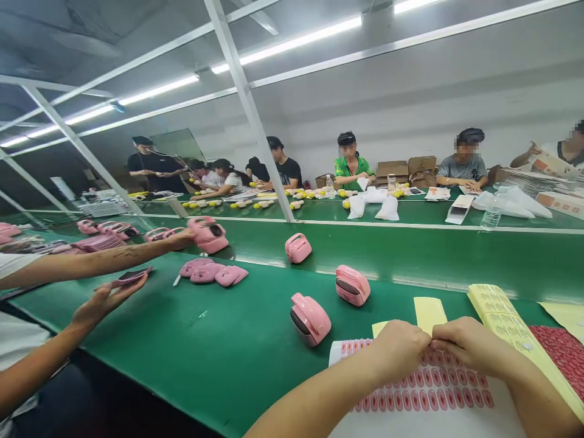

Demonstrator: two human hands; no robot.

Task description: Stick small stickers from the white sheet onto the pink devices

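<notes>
My left hand point(404, 348) and my right hand point(469, 345) meet with pinched fingertips over a white sheet of pink oval stickers point(420, 400). What the fingertips hold is too small or hidden to make out. Just behind them a pale yellow paper slip point(429, 311) shows; I cannot tell whether the fingers touch it. Left of the sheet stand a pink rounded device with a handle point(311, 319) and a second pink device point(353, 285). A third pink device point(298, 247) sits farther off on the green belt.
To the right lie a yellow label strip point(497, 310) and a red patterned sheet point(556, 350). On the left, a co-worker's arm holds a pink device point(208, 235), near several pink pouches point(212, 272). Other people sit across the belt point(410, 255); a slanted white post point(250, 109) rises there.
</notes>
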